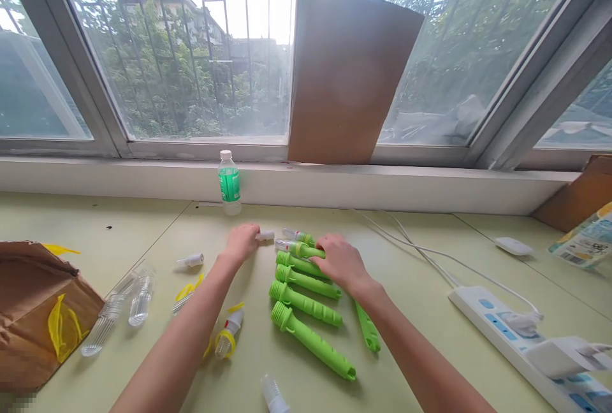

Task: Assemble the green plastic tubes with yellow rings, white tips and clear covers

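My left hand (pixel 241 244) is closed at the far middle of the table, with a small white cylinder (pixel 266 235) sticking out from its fingertips. To its right, my right hand (pixel 340 261) grips a green tube (pixel 306 250) whose left end carries a clear cap (pixel 285 245) with a white part inside. Another capped green tube (pixel 297 234) lies just behind it. Several bare green tubes (pixel 306 306) with threaded left ends form a row nearer me. One more green piece (pixel 368 330) lies partly under my right forearm.
Left of my arm are clear plastic tubes (pixel 142 298), a white-and-clear piece (pixel 190 260), a piece with yellow rings (pixel 229 333) and a brown cardboard box (pixel 43 311). A bottle (pixel 229 183) stands by the sill. A power strip (pixel 507 336) with cables lies right.
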Demonstrator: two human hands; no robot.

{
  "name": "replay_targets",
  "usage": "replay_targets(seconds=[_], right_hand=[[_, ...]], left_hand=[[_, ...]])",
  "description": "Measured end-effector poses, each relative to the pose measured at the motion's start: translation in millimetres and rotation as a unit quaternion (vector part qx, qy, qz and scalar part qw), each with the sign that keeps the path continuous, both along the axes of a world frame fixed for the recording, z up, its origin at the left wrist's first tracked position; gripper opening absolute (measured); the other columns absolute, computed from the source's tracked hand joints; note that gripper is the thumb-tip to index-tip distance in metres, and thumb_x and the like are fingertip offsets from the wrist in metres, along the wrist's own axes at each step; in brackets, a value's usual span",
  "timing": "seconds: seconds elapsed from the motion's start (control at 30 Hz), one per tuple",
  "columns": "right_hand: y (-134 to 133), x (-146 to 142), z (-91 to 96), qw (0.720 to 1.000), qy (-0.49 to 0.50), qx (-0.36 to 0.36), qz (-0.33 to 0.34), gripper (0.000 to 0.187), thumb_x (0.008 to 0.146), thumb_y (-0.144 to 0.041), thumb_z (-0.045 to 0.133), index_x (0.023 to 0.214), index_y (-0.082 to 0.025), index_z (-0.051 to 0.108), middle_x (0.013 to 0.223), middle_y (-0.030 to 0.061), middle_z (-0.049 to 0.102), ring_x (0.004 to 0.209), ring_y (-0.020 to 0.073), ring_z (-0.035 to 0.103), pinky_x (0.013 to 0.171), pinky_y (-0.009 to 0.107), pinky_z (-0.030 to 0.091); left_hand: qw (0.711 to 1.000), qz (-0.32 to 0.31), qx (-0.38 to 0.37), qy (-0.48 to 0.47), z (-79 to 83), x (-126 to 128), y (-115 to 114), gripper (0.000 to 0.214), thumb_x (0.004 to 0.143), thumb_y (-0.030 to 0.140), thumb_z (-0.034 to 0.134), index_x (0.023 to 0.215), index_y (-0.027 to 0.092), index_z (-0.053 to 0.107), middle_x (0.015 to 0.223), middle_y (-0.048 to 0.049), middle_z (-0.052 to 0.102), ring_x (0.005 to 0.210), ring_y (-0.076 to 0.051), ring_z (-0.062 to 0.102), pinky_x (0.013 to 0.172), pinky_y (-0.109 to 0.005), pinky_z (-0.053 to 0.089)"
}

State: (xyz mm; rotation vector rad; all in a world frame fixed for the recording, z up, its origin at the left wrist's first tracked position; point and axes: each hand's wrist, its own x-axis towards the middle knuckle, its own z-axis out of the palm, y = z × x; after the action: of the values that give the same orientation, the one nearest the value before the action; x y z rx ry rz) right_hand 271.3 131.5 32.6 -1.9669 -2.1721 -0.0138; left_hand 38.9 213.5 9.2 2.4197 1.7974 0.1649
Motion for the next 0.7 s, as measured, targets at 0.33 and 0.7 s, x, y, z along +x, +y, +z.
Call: replay_targets(seconds=[0.33,0.7], right_hand=[[0.0,-7.9,-3.9,1.0,-0.024,-0.015,0.008,0.011,0.083,-0.026,0.061,0.09,-0.019,0.067,0.091,0.008,0.066,0.098,0.0241,0.056,0.068,0.028,0.039],[-5.3,2.5,17.3,0.999,0.004,-0.022,-0.033,0.025,0.088,-0.032,0.05,0.106,-0.022,0.065,0.094,0.0065,0.07,0.096,0.0215,0.06,0.068,0.026,0.039]], left_hand=[[0.999,0.013,-0.041,-0.002,10.2,-24.7,-31.2,0.028,0.09,0.032,0.053,0.113,0.015,0.056,0.114,-0.0082,0.059,0.098,-0.019,0.06,0.083,-0.04,0.052],[0.995,0.023,-0.094,-0.001,28.8,-29.8,-53.4,0.01,0.076,0.023,0.063,0.085,0.018,0.065,0.09,-0.0068,0.066,0.073,-0.018,0.062,0.062,-0.027,0.044]])
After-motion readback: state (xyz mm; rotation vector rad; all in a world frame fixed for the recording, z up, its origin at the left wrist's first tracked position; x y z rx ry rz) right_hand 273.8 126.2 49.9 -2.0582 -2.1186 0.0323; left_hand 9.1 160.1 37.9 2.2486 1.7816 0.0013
